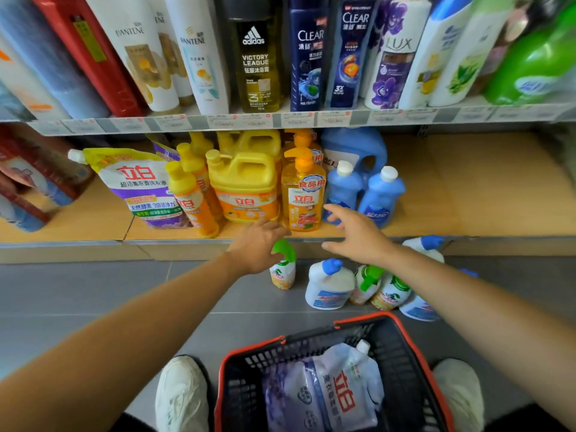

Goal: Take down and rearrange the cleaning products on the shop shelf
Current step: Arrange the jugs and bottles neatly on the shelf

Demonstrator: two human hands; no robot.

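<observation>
At the front edge of the lower shelf (442, 188), the left hand (257, 244) reaches forward with fingers (277, 230) loosely extended. It holds nothing, and its tips are just before the base of the orange pump bottle (304, 194). The right hand (358, 235) is empty, fingers (332, 210) spread wide and overlapping the lower part of a blue bottle (343, 187); contact cannot be confirmed. Both bottles stand upright on the shelf, long axis vertical, caps up.
</observation>
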